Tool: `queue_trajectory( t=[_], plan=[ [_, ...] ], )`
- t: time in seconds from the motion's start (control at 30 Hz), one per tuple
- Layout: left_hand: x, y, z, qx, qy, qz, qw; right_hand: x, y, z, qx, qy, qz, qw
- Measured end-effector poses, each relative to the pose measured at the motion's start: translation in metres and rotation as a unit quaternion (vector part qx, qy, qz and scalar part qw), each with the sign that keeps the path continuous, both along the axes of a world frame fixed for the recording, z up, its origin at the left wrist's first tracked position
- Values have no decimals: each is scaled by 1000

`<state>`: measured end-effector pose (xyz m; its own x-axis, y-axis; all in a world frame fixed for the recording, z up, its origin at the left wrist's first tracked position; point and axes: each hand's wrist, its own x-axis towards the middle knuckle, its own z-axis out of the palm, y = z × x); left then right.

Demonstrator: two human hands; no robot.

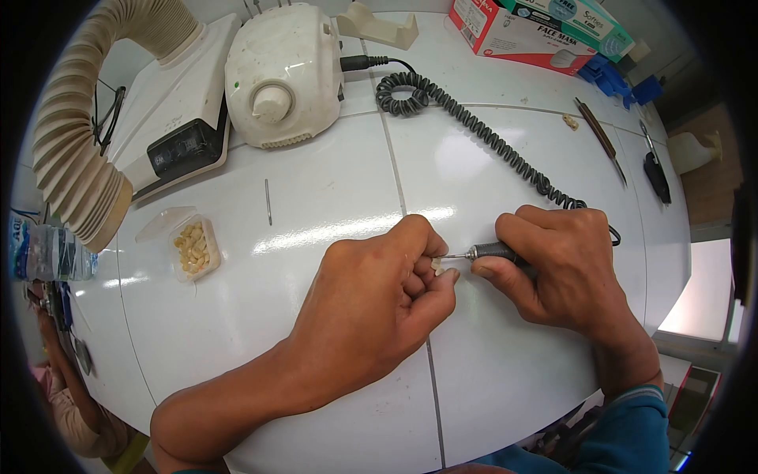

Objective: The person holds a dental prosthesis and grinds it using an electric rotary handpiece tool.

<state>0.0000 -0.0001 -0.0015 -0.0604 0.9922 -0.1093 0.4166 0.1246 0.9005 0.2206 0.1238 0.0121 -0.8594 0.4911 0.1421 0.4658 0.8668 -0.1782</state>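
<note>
Over the middle of the white table, my left hand (367, 288) is closed, pinching a small cream tooth-shaped piece (437, 267) between thumb and fingertips. My right hand (564, 265) wraps round a dark rotary handpiece (494, 250), with its thumb and index finger along the barrel. The handpiece's thin metal bur (454, 256) points left and reaches the tooth-shaped piece; whether it touches is too small to tell. A coiled black cord (489, 138) runs from behind my right hand to a white control unit (283, 79) with a round knob.
An opened clear box (195, 251) holds several cream tooth-shaped pieces; a metal pin (268, 201) lies nearby. A ribbed hose (67, 150) arches at left. Face mask boxes (525, 35), a brown-handled carving tool (600, 138) and a black-handled knife (655, 174) are at right. Another person's arm (71, 375) shows lower left.
</note>
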Motion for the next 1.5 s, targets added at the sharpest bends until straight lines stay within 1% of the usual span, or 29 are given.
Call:
queue_trajectory(
  t=[0.47,0.53,0.63,0.73,0.83,0.97,1.13,1.33,1.5],
  plan=[
    [0,0,-1,12,7,9,1000,1,1,-2,-8,6,1,1000],
    [0,-1,0,18,6,10,1000,1,1,1,-18,0,-4,1000],
    [-1,0,-4,31,-46,27,998,3,5,3,-63,13,-21,998],
    [-2,-1,-9,68,-55,25,996,5,11,4,-95,36,-19,995],
    [-2,-1,-11,69,-68,28,995,7,15,2,-113,43,-17,993],
    [-2,-1,-4,31,-85,35,995,7,18,5,-141,50,-14,989],
    [-1,0,-6,38,-101,33,994,6,22,4,-145,58,-8,988],
    [-1,-1,-7,33,-114,34,992,3,21,7,-147,40,-14,988],
    [-1,-2,-7,29,-110,35,993,9,27,4,-161,40,17,986]
  ],
)
